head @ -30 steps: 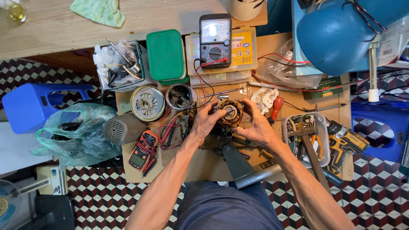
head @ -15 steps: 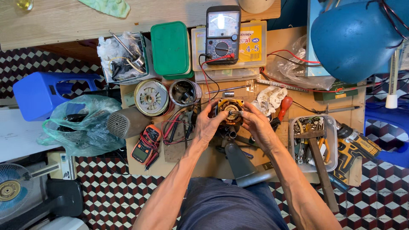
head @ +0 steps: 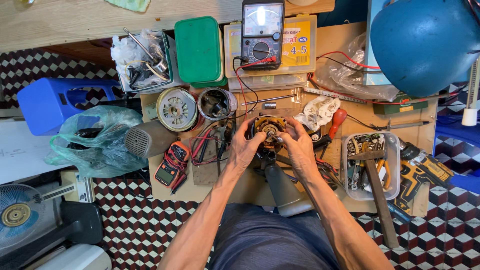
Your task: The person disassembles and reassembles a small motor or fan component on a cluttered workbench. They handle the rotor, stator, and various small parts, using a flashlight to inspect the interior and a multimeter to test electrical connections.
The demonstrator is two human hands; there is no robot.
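Both hands meet at the middle of a cluttered wooden workbench [head: 260,187], closed around a small round electric motor with copper-coloured windings and a short metal shaft [head: 268,129] that sits on the bench just in front of the person's lap. The left hand [head: 243,146] cups the motor's left side, its fingers [head: 248,126] curled and pressed against the casing. The right hand [head: 299,145] wraps the right side, thumb and forefinger drawn together near the shaft; whether they actually pinch it cannot be told. Just behind the motor stands a black analogue multimeter with a white dial face [head: 262,31], resting on a clear plastic parts box with a yellow label [head: 305,50], and its red lead [head: 243,80] runs down toward the motor. To the left of the hands lie a round silver motor end cover [head: 177,109], an open metal cylinder housing [head: 216,103] just beside it, a grey ribbed plastic shell [head: 149,139] and a small red-and-black digital meter [head: 170,167]. A green rectangular plastic lid [head: 198,48] lies at the back. To the right, a red-handled screwdriver [head: 336,122] lies near a crumpled white rag [head: 318,111], with a clear plastic tub of hand tools [head: 395,165] and a wooden-handled hammer [head: 377,192] across it. A yellow-and-black cordless drill [head: 422,167] lies at the bench's right edge, and a blue domed lamp shade [head: 425,42] hangs over the far right corner.
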